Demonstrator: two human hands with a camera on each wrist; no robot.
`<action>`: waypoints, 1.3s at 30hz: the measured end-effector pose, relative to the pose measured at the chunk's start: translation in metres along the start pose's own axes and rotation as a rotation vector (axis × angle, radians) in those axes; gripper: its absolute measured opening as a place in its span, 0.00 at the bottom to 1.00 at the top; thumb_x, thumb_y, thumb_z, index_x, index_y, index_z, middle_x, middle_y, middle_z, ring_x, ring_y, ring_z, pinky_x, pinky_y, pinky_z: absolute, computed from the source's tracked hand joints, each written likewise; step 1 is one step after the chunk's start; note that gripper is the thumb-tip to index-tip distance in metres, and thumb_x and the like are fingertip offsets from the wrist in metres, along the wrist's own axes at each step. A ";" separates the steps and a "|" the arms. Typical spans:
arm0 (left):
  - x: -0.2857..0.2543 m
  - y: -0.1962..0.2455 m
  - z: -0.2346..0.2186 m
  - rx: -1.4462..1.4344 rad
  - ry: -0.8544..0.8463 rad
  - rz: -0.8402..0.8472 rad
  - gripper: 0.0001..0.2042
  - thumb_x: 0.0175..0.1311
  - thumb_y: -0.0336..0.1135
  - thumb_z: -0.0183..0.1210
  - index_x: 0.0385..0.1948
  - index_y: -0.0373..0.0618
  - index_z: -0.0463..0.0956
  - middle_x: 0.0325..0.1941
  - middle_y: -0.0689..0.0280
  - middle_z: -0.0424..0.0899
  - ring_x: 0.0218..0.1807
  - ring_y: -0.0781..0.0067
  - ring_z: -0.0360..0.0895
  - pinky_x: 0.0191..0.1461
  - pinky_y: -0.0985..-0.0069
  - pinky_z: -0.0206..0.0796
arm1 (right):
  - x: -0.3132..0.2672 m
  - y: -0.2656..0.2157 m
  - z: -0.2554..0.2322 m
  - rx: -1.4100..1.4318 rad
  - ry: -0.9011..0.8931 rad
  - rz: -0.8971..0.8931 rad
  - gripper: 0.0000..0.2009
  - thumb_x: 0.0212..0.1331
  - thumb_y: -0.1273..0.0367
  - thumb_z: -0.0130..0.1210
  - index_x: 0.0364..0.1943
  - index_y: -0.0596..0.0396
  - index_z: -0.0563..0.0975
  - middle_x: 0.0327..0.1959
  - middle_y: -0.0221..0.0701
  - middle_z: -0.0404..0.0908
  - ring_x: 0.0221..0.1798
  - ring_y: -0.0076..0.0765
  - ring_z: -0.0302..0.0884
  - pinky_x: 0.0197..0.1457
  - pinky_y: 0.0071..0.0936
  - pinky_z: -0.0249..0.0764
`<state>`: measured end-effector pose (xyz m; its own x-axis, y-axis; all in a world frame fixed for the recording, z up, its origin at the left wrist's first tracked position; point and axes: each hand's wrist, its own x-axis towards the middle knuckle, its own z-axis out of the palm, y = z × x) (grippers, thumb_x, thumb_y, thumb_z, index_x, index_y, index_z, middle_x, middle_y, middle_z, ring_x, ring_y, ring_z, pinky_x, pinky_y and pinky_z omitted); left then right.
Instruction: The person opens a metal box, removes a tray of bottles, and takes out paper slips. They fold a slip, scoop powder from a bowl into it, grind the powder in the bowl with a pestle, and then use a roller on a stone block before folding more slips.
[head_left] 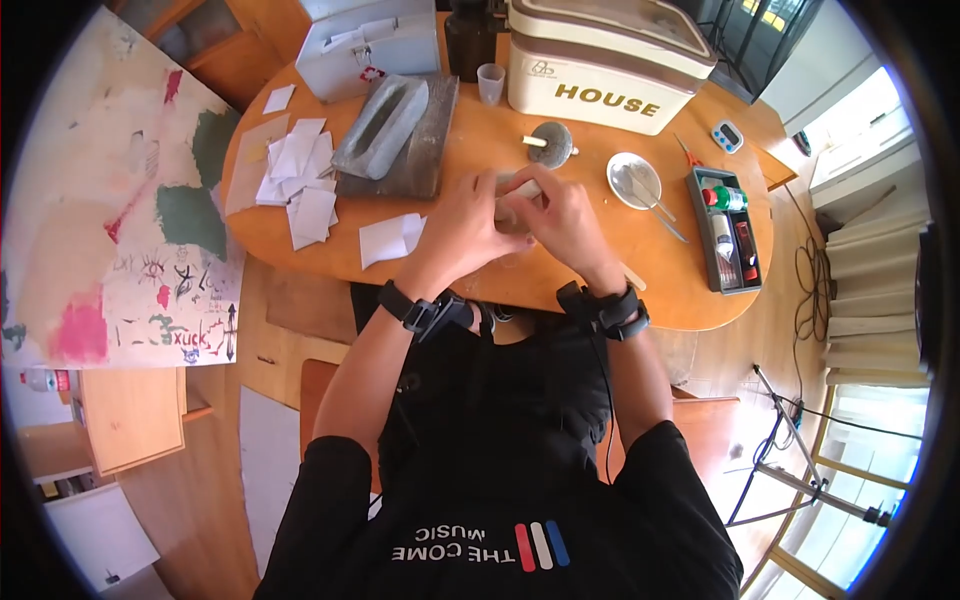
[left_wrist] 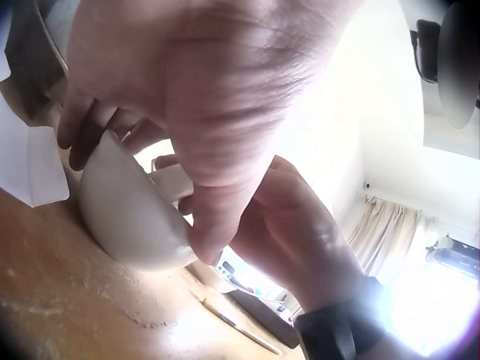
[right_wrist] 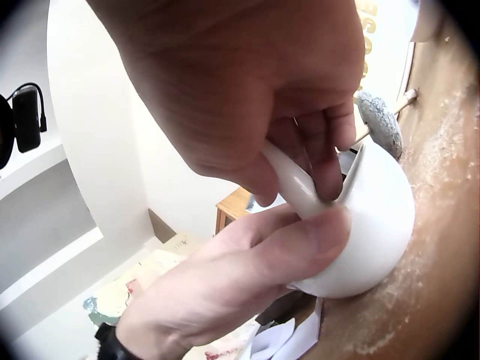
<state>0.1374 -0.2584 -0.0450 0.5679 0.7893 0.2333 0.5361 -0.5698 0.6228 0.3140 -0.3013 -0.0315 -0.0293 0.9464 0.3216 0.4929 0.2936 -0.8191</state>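
right wrist view: left hand [right_wrist: 244, 259] gripped white bowl [right_wrist: 379, 232] at rim. right hand [right_wrist: 251, 101] pinched pale piece [right_wrist: 292, 182] at bowl's opening.

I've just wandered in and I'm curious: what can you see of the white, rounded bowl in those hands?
The smooth, glossy white bowl looks ceramic, with a plain, curved outer wall. Its hollow side faces away from the orange-brown wooden table; whether its base touches is unclear. The left hand grips it, thumb against the outer wall. The right hand pinches a curved white edge near its rim, beside a V-shaped gap; whether that edge is a separate piece cannot be told.
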 end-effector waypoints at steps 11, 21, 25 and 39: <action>0.003 0.003 -0.007 0.125 -0.008 0.025 0.36 0.48 0.51 0.79 0.54 0.39 0.74 0.47 0.50 0.84 0.49 0.43 0.82 0.50 0.53 0.74 | 0.002 -0.001 -0.003 0.038 -0.046 -0.038 0.06 0.60 0.76 0.63 0.40 0.59 0.79 0.29 0.43 0.85 0.30 0.47 0.87 0.36 0.38 0.81; 0.012 0.003 -0.008 0.299 -0.097 0.018 0.36 0.42 0.58 0.79 0.46 0.39 0.77 0.44 0.57 0.84 0.47 0.54 0.84 0.50 0.59 0.71 | -0.005 0.001 -0.018 -0.056 -0.023 -0.036 0.08 0.60 0.74 0.66 0.40 0.58 0.80 0.26 0.43 0.84 0.30 0.49 0.86 0.35 0.38 0.80; 0.014 -0.001 -0.009 0.299 -0.092 0.034 0.36 0.40 0.59 0.79 0.45 0.39 0.77 0.43 0.57 0.85 0.47 0.55 0.84 0.51 0.59 0.70 | 0.008 0.005 -0.011 -0.049 -0.041 -0.022 0.08 0.60 0.73 0.67 0.40 0.58 0.79 0.26 0.43 0.84 0.30 0.49 0.86 0.35 0.38 0.79; 0.016 0.010 -0.017 0.251 -0.141 -0.035 0.36 0.44 0.59 0.79 0.50 0.43 0.77 0.45 0.57 0.86 0.51 0.52 0.82 0.52 0.57 0.68 | 0.013 0.009 0.000 0.036 -0.021 -0.075 0.07 0.63 0.75 0.63 0.41 0.59 0.76 0.27 0.45 0.83 0.31 0.55 0.85 0.33 0.41 0.79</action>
<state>0.1415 -0.2482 -0.0224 0.6183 0.7798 0.0983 0.6844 -0.5956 0.4206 0.3181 -0.2861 -0.0344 -0.0829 0.9242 0.3728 0.4570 0.3676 -0.8099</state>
